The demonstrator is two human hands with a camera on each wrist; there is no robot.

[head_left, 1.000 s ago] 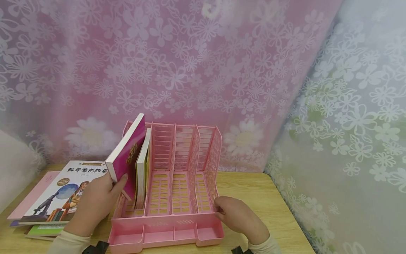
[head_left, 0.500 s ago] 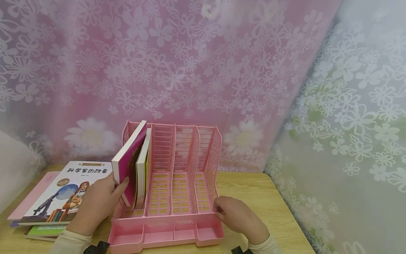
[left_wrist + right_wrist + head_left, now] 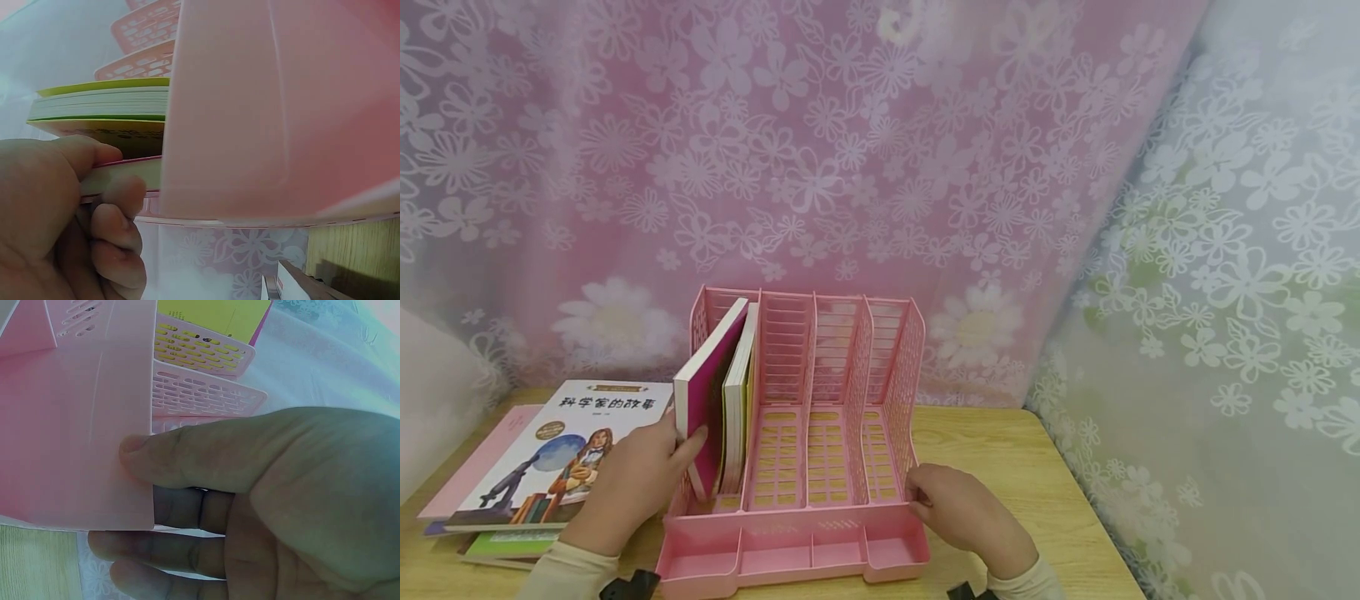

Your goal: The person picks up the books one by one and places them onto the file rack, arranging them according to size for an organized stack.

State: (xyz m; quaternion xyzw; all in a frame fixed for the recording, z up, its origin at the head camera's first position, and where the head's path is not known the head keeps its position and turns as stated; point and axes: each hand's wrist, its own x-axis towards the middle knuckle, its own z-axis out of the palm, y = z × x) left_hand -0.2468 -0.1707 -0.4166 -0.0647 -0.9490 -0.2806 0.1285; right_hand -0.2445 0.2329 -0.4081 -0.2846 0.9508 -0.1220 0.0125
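My left hand (image 3: pixel 638 471) pinches the spine edge of a magenta-covered book (image 3: pixel 709 400) between thumb and fingers. The book stands upright, leaning a little, inside the leftmost slot of a pink desktop file rack (image 3: pixel 793 508). Beside it in that slot is a thick book with a yellow-green cover (image 3: pixel 739 400). In the left wrist view my thumb (image 3: pixel 94 150) lies between the two books. My right hand (image 3: pixel 962 508) grips the rack's front right corner; in the right wrist view the thumb (image 3: pixel 162 459) presses its pink wall, with fingers behind.
Left of the rack lies a stack of books, topped by a white illustrated book (image 3: pixel 565 450) with a pink book (image 3: pixel 475 467) beneath. Small compartments (image 3: pixel 838 550) line the rack's front. A floral curtain (image 3: pixel 850 167) hangs behind the wooden table (image 3: pixel 1000 450).
My left hand has lowered the magenta book deeper into the leftmost slot, shifting slightly right, so its top now sits near the neighbouring book's height. The right hand has stayed put.
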